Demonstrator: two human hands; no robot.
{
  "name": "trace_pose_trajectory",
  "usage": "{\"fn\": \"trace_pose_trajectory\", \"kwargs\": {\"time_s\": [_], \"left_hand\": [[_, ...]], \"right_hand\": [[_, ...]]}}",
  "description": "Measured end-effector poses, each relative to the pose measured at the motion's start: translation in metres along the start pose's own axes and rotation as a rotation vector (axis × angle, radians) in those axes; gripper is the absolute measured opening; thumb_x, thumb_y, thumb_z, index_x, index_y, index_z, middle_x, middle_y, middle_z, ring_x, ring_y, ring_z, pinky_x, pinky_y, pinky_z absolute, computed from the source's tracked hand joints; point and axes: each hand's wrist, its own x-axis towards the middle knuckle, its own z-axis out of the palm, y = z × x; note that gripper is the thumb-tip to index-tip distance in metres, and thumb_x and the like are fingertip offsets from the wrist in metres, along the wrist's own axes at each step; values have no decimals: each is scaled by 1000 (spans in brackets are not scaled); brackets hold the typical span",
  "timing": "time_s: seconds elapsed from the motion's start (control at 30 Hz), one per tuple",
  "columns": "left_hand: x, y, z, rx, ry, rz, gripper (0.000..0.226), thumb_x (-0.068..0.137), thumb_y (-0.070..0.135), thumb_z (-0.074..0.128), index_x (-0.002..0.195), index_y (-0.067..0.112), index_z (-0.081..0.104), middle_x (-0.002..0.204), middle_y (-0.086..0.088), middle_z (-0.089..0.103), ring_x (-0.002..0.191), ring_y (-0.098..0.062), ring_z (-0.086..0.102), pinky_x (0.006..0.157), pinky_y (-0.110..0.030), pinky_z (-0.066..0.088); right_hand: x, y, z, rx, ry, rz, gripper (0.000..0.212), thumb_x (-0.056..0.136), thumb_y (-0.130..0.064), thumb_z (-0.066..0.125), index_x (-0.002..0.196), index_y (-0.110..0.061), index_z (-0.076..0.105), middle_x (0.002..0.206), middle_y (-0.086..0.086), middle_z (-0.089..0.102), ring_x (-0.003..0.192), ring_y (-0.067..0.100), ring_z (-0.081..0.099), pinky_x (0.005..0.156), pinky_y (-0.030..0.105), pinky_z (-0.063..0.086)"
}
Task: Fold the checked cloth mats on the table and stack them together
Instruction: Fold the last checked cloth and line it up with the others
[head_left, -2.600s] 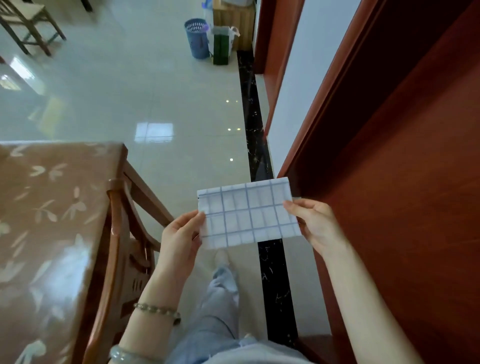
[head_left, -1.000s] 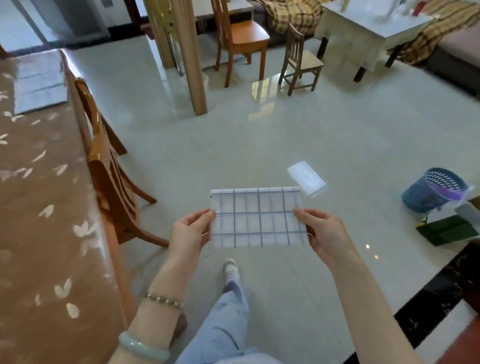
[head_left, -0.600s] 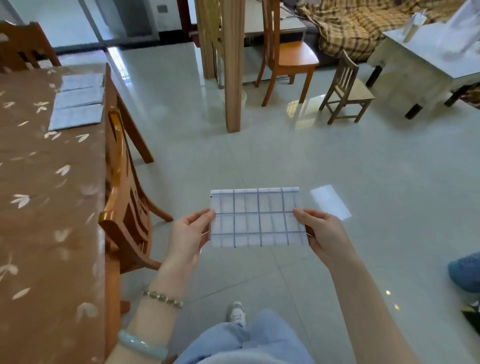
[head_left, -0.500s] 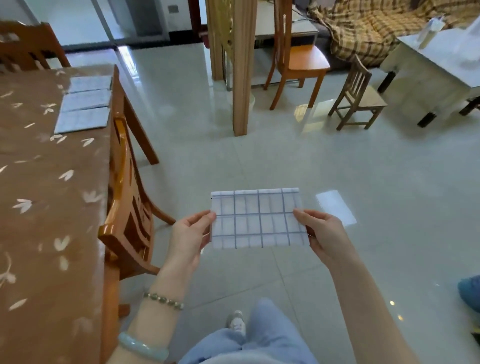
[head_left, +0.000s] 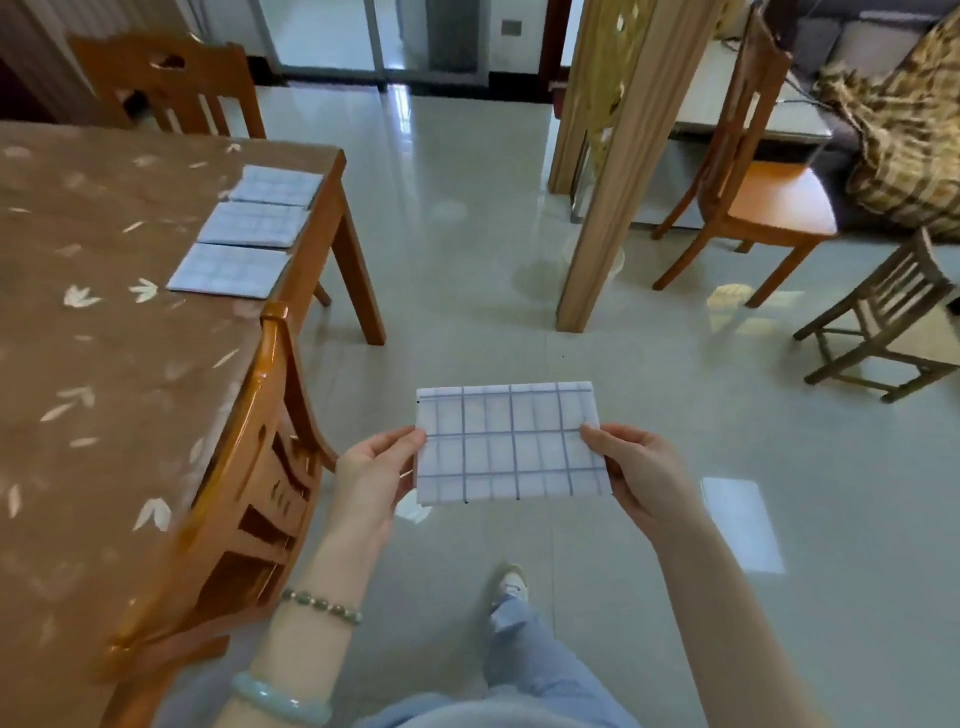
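Swinging further toward the table (head_left: 104, 338), the view now takes in its whole far corner and leg, which half a second ago sat near the upper left edge. The three folded mats (head_left: 253, 224) lying in a row along the table's right edge by that corner have drawn closer to mid-frame, each just beside the next, not stacked. Both hands keep the pose they had before. Off the table's right side, out over the floor, the left hand (head_left: 371, 475) pinches the left edge of the folded checked mat (head_left: 509, 444) between thumb and curled fingers. The right hand (head_left: 641, 475) pinches its right edge the same way, so the mat is held flat and level between them, clear of the table. A chair (head_left: 244, 483) tucked against the table's right edge stands between the table and the left hand, nearer the person than the row of mats. A second chair (head_left: 171, 88) at the table's far end has come fully into sight. A wooden post (head_left: 608, 156) rises well to the right of the table's far corner.
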Motion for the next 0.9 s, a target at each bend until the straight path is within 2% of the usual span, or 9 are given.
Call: {"fn": "trace_pose_trajectory", "kwargs": {"time_s": [0.17,0.3,0.37,0.53,0.63,0.8,0.9], "left_hand": [[53,38,45,-67,85,20,14,89,7,64,102,3,65,88,-11,71,76,-20,66,66,-27,52],[88,67,65,-109,158,26,11,89,7,64,99,4,66,93,-13,72,84,-24,66,81,-38,52],[106,82,71,-131,187,31,7,89,7,63,95,6,66,91,-11,72,84,-23,66,83,-38,52],[171,113,75,-161,251,54,8,88,9,65,95,7,69,89,-9,74,85,-23,68,77,-34,53],[219,137,77,-175,282,62,6,87,11,66,93,10,69,86,-7,74,86,-23,68,75,-34,51],[292,192,81,-219,322,64,7,87,8,66,93,7,69,86,-7,74,81,-22,67,71,-33,50],[333,228,78,-225,325,79,6,88,9,66,92,9,70,90,-8,74,84,-22,67,73,-34,50]], "right_hand": [[84,-68,15,-112,-85,-19,13,84,-10,67,86,3,68,83,18,66,71,24,65,64,29,55],[139,-104,36,-177,-141,-11,19,84,-11,68,89,8,68,85,21,66,77,28,65,68,32,55],[166,-118,51,-199,-184,-4,18,84,-10,68,88,8,67,84,20,66,74,27,65,63,29,55],[236,-153,97,-215,-245,0,15,84,-6,67,90,8,68,81,18,68,69,23,67,61,27,57],[280,-176,130,-232,-265,-13,11,84,-5,66,84,6,68,76,16,68,64,20,66,58,25,56],[350,-218,189,-274,-310,-2,19,85,-7,66,92,11,67,88,24,68,78,29,66,70,33,56],[385,-244,227,-266,-348,22,15,85,-7,65,90,7,67,88,22,69,77,28,67,66,31,57]]}}
